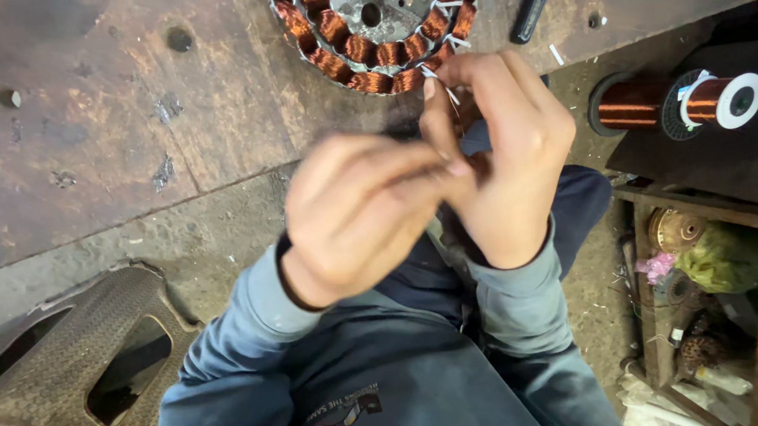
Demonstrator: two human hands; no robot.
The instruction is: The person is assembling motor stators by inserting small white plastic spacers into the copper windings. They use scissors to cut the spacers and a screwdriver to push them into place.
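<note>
Head view. The left hand (pixel 358 214) and right hand (pixel 507 154) meet just below a round stator (pixel 373 37) ringed with copper windings, which lies on a worn wooden board (pixel 99 122). Both hands' fingers are drawn narrow, pinching a thin white strand (pixel 438 81) that runs up to the windings' near edge. To the right stand two spools of copper wire (pixel 673 102); a dark pen-like tool (pixel 530 10) lies beside the stator.
</note>
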